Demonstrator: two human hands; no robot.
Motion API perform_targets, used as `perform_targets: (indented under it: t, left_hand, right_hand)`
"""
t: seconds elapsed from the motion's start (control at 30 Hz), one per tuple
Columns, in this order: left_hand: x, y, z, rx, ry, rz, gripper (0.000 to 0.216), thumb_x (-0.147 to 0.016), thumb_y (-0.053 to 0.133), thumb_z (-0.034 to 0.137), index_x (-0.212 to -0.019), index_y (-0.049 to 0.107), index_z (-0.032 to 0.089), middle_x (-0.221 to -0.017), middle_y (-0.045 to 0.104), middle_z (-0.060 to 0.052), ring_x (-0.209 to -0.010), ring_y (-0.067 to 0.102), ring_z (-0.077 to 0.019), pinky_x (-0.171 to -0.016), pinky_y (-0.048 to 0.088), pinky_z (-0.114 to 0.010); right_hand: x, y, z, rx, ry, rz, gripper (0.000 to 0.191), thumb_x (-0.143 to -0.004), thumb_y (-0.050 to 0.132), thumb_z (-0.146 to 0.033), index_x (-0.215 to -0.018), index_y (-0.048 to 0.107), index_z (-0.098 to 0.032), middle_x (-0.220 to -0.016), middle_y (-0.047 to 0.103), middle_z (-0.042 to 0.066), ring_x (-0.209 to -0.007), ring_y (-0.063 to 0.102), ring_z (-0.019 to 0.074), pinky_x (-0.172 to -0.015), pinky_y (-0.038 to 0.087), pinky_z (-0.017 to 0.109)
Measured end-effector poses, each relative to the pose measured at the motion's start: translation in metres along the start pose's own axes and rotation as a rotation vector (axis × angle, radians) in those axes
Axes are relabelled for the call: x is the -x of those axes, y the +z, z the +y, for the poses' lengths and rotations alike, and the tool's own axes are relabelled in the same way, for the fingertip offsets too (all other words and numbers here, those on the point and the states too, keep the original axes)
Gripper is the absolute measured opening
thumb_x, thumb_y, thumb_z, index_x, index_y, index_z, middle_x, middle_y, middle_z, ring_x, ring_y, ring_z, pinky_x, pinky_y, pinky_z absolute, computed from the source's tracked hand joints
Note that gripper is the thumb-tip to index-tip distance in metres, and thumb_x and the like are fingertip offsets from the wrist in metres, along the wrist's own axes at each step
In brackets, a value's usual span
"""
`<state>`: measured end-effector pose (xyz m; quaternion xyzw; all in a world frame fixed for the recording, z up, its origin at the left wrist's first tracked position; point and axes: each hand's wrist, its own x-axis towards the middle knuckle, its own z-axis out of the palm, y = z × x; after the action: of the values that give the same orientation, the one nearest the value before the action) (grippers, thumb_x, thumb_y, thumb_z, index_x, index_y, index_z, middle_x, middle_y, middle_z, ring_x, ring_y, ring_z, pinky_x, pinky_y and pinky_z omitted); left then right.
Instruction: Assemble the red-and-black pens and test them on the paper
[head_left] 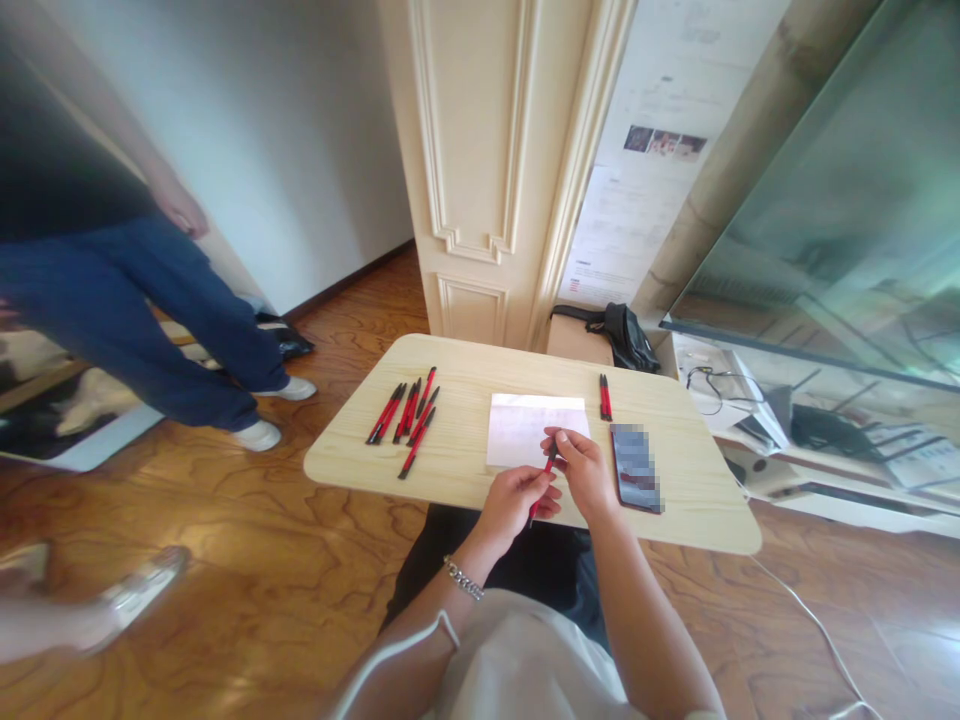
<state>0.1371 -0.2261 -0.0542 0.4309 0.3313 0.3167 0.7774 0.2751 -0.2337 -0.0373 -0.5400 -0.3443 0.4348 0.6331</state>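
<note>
Both of my hands are closed on one red and black pen (550, 464), held tilted above the near edge of a white sheet of paper (517, 430). My left hand (517, 500) grips its red barrel lower down. The fingers of my right hand (585, 468) pinch the black upper end. Several more red and black pens (405, 415) lie in a loose group on the left of the table. Two pens (605, 398) rest side by side to the right of the paper. A phone (636, 470) with a blurred screen lies beside my right hand.
The pale wooden table (697, 480) has rounded corners and stands over my lap. A black bag (630, 335) sits behind it. At the left stands a person in blue trousers (180, 320); another person's foot (142, 595) shows lower down. A white cable (810, 610) crosses the floor.
</note>
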Motion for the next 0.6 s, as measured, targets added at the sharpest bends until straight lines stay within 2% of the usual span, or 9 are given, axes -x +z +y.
perform_targets:
  t: [0.13,0.3,0.37,0.5,0.6]
  left_hand:
    - [-0.002,0.000,-0.005,-0.074,0.064,0.085,0.034,-0.070,0.073,0.043,-0.082,0.065,0.012,-0.072,0.070,-0.009,-0.061,0.066,-0.0166,-0.059,0.053,-0.027]
    - [-0.005,-0.002,-0.014,-0.167,0.149,0.185,0.029,-0.068,0.075,0.039,-0.075,0.064,0.013,-0.064,0.067,-0.005,-0.056,0.064,-0.0152,-0.057,0.052,-0.026]
    - [-0.004,-0.002,-0.012,-0.147,0.125,0.163,0.030,-0.069,0.075,0.040,-0.077,0.065,0.013,-0.066,0.068,-0.006,-0.058,0.065,-0.0159,-0.057,0.052,-0.026]
    - [-0.002,-0.002,-0.003,-0.043,0.035,0.029,0.036,-0.073,0.070,0.046,-0.086,0.066,0.013,-0.075,0.070,-0.009,-0.061,0.067,-0.0173,-0.056,0.052,-0.026]
    - [-0.002,0.000,-0.003,-0.051,0.052,0.053,0.034,-0.071,0.072,0.045,-0.082,0.065,0.013,-0.073,0.070,-0.008,-0.061,0.067,-0.0173,-0.057,0.052,-0.026]
  right_hand:
    - [-0.001,0.001,0.002,0.018,-0.006,0.038,0.030,-0.073,0.068,-0.048,-0.081,0.067,-0.019,-0.075,0.067,0.005,-0.070,0.058,0.0163,-0.063,0.043,0.028]
    - [0.000,0.004,0.010,0.036,-0.049,0.130,0.030,-0.069,0.074,-0.044,-0.065,0.056,-0.019,-0.062,0.060,-0.001,-0.056,0.050,0.0118,-0.056,0.038,0.026]
    - [0.002,0.004,0.009,0.044,-0.039,0.115,0.029,-0.070,0.072,-0.045,-0.068,0.058,-0.019,-0.064,0.061,0.000,-0.057,0.051,0.0119,-0.056,0.039,0.025]
    - [0.004,0.003,0.003,-0.033,0.023,0.019,0.034,-0.078,0.062,-0.051,-0.090,0.067,-0.020,-0.081,0.067,0.005,-0.071,0.058,0.0159,-0.061,0.044,0.028]
    - [0.004,0.002,0.002,-0.045,0.038,0.034,0.035,-0.076,0.062,-0.052,-0.087,0.069,-0.019,-0.078,0.068,0.006,-0.070,0.059,0.0168,-0.061,0.043,0.028]
